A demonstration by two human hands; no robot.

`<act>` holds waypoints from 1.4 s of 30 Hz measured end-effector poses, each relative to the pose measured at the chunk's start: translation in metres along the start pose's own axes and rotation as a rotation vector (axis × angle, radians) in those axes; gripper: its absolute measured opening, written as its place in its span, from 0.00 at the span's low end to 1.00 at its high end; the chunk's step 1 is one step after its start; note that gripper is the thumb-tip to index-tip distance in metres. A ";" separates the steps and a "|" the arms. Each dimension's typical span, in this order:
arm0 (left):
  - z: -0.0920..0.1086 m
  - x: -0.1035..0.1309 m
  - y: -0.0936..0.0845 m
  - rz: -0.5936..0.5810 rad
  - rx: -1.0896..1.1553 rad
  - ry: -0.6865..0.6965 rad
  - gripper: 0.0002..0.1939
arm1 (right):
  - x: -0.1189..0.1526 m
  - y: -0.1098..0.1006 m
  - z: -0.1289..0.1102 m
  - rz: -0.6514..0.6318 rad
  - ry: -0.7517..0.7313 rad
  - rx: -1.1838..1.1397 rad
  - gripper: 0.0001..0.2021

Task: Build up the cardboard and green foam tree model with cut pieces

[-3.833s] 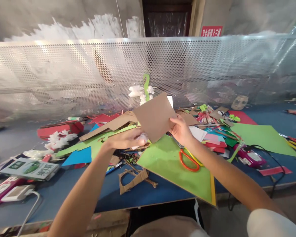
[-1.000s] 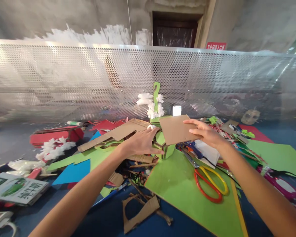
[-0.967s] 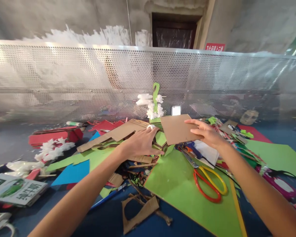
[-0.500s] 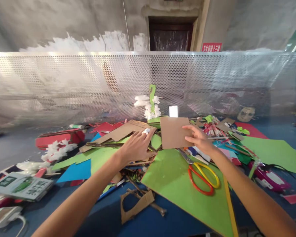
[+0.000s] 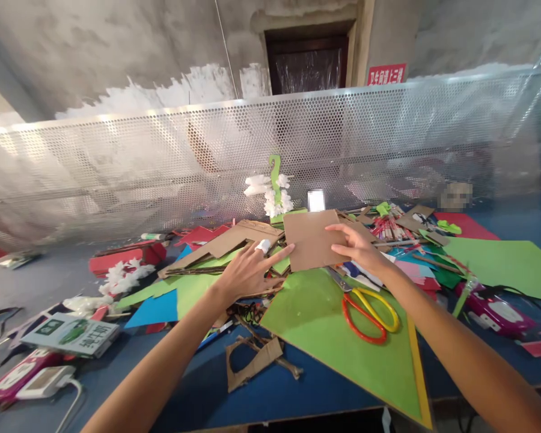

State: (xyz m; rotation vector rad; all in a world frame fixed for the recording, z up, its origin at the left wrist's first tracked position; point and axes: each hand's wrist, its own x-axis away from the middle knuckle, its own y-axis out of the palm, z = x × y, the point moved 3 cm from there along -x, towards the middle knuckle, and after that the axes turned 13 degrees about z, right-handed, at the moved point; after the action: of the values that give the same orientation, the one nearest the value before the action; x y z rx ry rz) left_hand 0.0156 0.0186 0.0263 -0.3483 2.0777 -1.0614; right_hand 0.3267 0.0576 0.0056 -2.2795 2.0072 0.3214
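Your clearest room is the bare blue worktop (image 5: 171, 385) near its front edge, left of the green sheet (image 5: 333, 337). Scissors (image 5: 369, 308) lie on that sheet. Ahead, stacked cardboard scraps (image 5: 225, 240) crowd the middle, and the perforated metal screen (image 5: 162, 162) closes the back.

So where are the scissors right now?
The scissors lie on the big green sheet, right of centre in the head view, just below the right hand that holds the brown card.
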 end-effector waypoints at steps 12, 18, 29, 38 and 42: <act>0.000 0.000 -0.001 -0.072 0.003 -0.080 0.41 | -0.001 -0.002 0.004 0.001 -0.089 0.014 0.27; 0.001 0.001 0.001 -0.056 0.018 -0.071 0.40 | -0.003 -0.001 0.008 -0.030 -0.074 0.059 0.29; 0.002 0.001 0.001 -0.069 0.076 -0.105 0.39 | -0.001 0.000 0.005 -0.013 -0.100 0.100 0.28; 0.004 -0.001 -0.002 -0.066 0.064 -0.078 0.38 | 0.001 0.001 0.003 0.012 -0.115 0.124 0.28; 0.004 0.000 -0.001 -0.068 0.094 -0.100 0.38 | 0.003 0.001 0.001 0.015 -0.114 0.120 0.28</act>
State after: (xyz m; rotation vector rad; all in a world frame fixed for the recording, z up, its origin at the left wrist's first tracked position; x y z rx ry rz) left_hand 0.0184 0.0162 0.0258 -0.4189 1.9328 -1.1542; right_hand 0.3263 0.0549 0.0044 -2.1254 1.9341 0.3151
